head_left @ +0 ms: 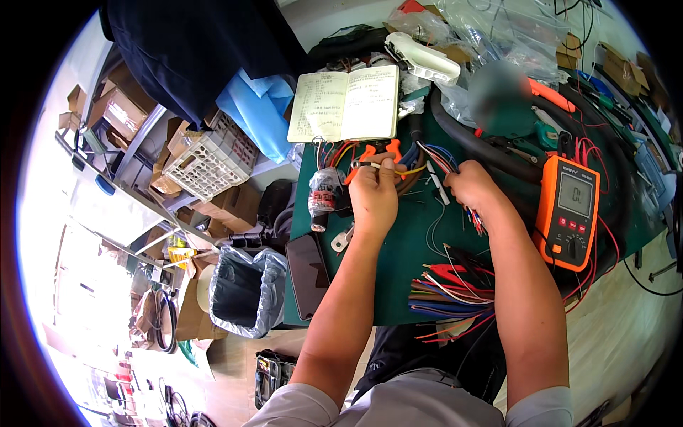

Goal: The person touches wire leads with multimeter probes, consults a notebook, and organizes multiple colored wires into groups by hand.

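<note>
A thick black cable fans out into many coloured wires between my hands on the green table mat. With its fingertips pinched together, my left hand holds a yellow wire from this cable. My right hand is closed round a bundle of blue, red and white wires, whose ends stick out below the fist. Orange-handled pliers lie just beyond my left fingers, partly hidden by them. A white pen-like stick lies between the hands. Left of my left hand stands a plastic-wrapped cable end with loose wires.
An open notebook lies at the back. An orange multimeter with red leads stands right of my right arm. Another multicoloured wire bundle lies at the front edge, and a dark phone at the left. A lined bin stands beside the table.
</note>
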The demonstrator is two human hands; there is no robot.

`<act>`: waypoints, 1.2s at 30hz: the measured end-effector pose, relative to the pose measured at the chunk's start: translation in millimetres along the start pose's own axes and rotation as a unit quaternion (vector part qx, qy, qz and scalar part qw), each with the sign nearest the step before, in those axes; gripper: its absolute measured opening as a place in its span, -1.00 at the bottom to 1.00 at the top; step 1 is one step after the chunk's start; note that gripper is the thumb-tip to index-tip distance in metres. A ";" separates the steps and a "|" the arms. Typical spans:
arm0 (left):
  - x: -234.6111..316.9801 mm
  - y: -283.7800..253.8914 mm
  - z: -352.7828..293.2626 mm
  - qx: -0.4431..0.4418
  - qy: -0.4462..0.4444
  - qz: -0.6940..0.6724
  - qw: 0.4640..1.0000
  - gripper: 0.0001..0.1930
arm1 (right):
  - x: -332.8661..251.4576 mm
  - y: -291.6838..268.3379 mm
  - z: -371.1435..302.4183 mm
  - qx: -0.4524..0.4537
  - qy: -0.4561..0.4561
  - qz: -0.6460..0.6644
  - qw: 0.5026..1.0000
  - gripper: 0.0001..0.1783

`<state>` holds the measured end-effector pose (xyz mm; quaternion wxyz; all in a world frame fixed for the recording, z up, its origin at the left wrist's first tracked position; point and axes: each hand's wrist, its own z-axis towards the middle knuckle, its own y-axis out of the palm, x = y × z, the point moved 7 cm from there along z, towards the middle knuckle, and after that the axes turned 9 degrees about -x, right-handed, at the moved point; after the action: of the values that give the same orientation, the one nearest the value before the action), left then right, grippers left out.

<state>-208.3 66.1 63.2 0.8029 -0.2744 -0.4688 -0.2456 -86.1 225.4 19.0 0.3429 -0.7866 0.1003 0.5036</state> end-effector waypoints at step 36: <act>38.0 57.9 -27.1 -0.167 0.182 0.447 0.860 -0.77 | -4.9 7.8 -9.4 -0.019 -0.019 0.050 0.998 -0.73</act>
<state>-137.1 85.0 73.6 0.8396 -0.5347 -0.0934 0.0190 -85.5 212.6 22.2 0.3043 -0.7772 0.1233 0.5368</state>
